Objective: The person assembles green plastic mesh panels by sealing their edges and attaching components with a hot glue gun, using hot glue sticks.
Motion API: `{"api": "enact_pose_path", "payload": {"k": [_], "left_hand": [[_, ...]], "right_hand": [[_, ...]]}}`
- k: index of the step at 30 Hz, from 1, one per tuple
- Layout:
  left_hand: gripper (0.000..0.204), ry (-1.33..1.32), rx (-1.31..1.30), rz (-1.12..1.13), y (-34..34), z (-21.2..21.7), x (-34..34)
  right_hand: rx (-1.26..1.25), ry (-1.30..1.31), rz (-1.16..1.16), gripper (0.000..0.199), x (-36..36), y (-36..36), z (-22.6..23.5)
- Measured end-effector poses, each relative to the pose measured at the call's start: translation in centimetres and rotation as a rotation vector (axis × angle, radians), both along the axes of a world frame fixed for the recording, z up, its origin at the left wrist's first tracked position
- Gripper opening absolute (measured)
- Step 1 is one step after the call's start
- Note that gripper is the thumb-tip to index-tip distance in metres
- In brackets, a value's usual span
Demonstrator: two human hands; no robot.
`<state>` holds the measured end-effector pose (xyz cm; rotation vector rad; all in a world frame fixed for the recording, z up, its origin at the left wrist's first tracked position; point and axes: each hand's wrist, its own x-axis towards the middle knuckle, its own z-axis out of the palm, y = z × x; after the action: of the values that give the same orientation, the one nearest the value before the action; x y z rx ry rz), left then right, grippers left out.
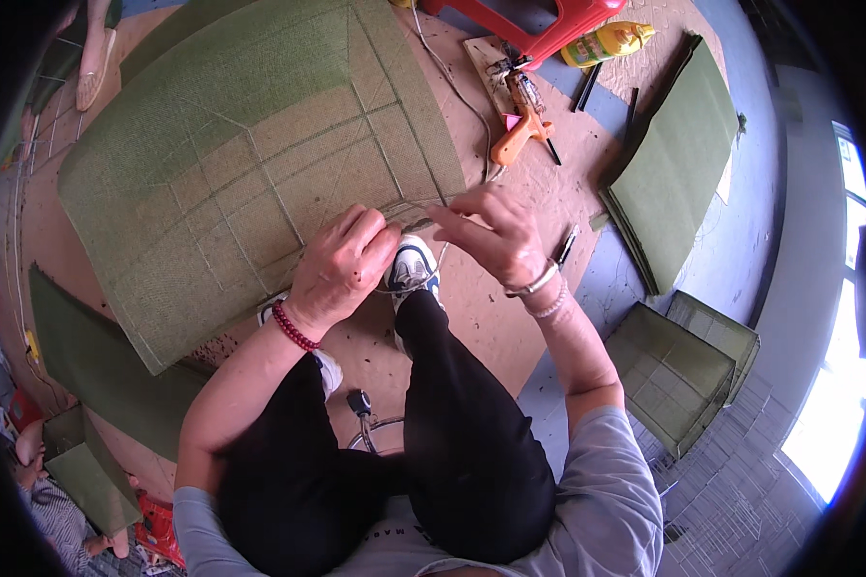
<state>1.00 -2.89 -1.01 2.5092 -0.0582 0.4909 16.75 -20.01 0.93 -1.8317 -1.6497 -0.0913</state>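
A large green mesh panel [231, 144] with a grid of thin rods leans across in front of me, its near right corner by my shoes. My left hand [346, 260] is closed at that corner, fingertips pinched on a thin wire-like strand [416, 204]. From the right, my right hand [491, 236] pinches the other end of the strand, a short way from the left. Exactly what lies between the fingertips is too small to tell. Below the hands, a pale loop of cord or wire [443, 258] crosses my shoe [414, 269].
An orange glue gun [518, 139] lies on the brown floor sheet beside a red stool [568, 24] and a yellow bottle [606, 44]. Stacked green panels [674, 163] and mesh frames [669, 375] are on the right. Another person's striped sleeve [58, 519] shows at lower left, by a green box [91, 476].
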Motion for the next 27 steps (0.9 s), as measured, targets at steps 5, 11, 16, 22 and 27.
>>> {"api": "enact_pose_path", "payload": {"k": [5,11,16,22,27], "left_hand": [[0.018,-0.008,-0.012,0.011,0.1,0.2,0.0],[0.019,-0.024,-0.026,0.023,0.0,0.4,0.1],[0.019,-0.012,-0.083,0.066,0.0,0.2,-0.1],[0.019,-0.012,-0.054,0.039,0.1,0.4,0.1],[0.02,0.002,-0.072,0.038,0.0,0.5,-0.1]], "right_hand": [[-0.082,-0.071,0.147,0.029,0.3,1.5,-1.1],[-0.098,-0.061,0.104,0.031,-0.3,1.4,0.2],[-0.11,-0.134,0.15,0.028,-0.8,2.6,-0.5],[0.018,-0.037,0.07,0.035,-0.2,1.3,-0.3],[0.016,-0.046,-0.097,0.042,0.2,-0.8,0.3]]}}
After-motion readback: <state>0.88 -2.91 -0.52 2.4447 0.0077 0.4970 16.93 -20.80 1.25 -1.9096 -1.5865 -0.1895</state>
